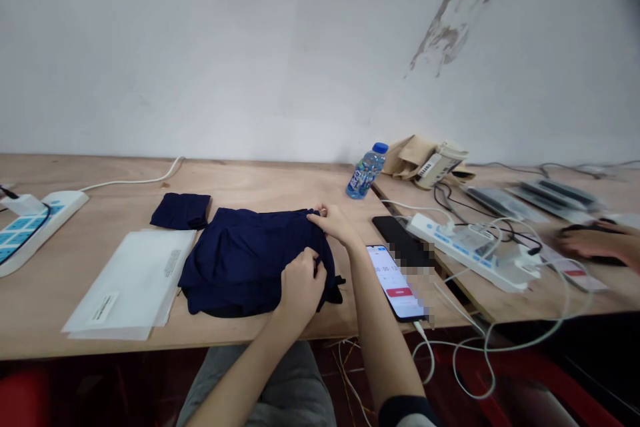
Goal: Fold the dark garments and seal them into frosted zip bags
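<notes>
A dark navy piece of cloth [245, 260], perhaps a garment, lies bunched and partly folded on the wooden table in front of me. My left hand [303, 281] is closed, its fingers curled on the cloth near its right side. Farther back, my right hand [334, 223] pinches the cloth's far right corner between thumb and fingers. A black strip or edge pokes out at the cloth's lower right. Just behind its left end sits a small folded navy cloth bundle [181, 211]. Flat translucent plastic bags [135, 277] with a printed label lie to the left.
Right of my arms lie a lit phone [395, 283], a black phone [403, 240] and a white power strip [470, 253] with tangled cables. A water bottle [367, 171] stands behind. Another power strip [43, 227] is far left. Another person's hand [595, 243] is blurred at right.
</notes>
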The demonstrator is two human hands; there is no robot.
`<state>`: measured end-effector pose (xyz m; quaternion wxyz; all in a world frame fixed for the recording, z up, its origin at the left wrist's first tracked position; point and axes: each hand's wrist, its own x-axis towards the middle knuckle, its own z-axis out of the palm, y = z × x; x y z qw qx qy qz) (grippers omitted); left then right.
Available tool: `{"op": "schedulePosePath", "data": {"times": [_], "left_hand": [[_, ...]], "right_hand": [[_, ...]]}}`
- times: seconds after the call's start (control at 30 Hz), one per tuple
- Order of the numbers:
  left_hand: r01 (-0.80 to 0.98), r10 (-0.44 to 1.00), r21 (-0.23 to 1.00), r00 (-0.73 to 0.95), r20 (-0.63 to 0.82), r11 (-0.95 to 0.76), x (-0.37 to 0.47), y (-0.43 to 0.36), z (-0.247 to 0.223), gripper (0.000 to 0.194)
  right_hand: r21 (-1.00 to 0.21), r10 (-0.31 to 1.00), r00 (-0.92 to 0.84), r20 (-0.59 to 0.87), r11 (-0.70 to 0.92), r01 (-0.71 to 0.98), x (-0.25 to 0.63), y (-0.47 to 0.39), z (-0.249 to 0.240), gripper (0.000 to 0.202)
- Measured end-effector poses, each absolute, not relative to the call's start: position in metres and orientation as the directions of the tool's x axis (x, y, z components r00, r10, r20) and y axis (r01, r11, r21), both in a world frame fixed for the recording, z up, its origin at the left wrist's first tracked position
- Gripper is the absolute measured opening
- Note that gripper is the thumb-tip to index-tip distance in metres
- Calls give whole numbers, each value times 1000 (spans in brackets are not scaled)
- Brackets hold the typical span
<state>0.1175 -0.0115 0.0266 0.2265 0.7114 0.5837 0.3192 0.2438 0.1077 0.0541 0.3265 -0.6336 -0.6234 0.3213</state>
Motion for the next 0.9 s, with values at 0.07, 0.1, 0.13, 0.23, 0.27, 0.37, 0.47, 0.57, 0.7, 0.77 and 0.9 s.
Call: {"op": "schedulePosePath", "data": {"times": [0.07, 0.1, 0.13, 0.23, 0.27, 0.37, 0.47, 0.57, 0.7, 0.77, 0.9], "left_hand": [[563, 982, 805, 84, 168, -186, 114, -11, 28, 7], [487, 985, 856, 78, 154, -173, 111, -11, 28, 8], [399, 988, 904, 78, 136, -156, 108, -10, 28, 9], [109, 995, 992, 82, 53, -61, 90, -7, 27, 19], [26, 997, 999, 81, 20, -22, 82, -5, 25, 24], [-122, 997, 990, 46, -65, 71, 50, -2, 19, 40], [-66, 995, 992, 2, -103, 103, 14, -2, 14, 44], [275, 997, 959, -40, -64, 73, -19, -7, 15, 30], [744, 978, 668, -141, 156, 1, -35, -13, 29, 16], [811, 964, 576, -60, 258, -104, -30, -12, 35, 17], [840, 913, 403, 238, 330, -364, -16, -4, 34, 14]], "right_hand": [[-828, 999, 33, -40, -52, 558, 242, 107, 57, 19], [-836, 998, 38, -59, -70, 544, 240, 107, 59, 20], [-846, 996, 40, -77, -87, 526, 237, 106, 61, 20], [-882, 991, 19, -132, -127, 454, 219, 105, 67, 22], [-895, 988, 0, -153, -138, 423, 211, 105, 68, 22], [-930, 976, -79, -202, -166, 328, 182, 106, 67, 24], [-949, 962, -161, -222, -176, 261, 153, 105, 60, 26], [-958, 944, -246, -220, -162, 237, 134, 98, 51, 24], [-977, 969, -239, -70, -19, 212, 130, 75, 46, 13], [-950, 986, -112, 120, 147, 276, 137, 54, 45, 13], [-812, 944, -34, 327, 299, 502, 151, 3, 33, 19]]}}
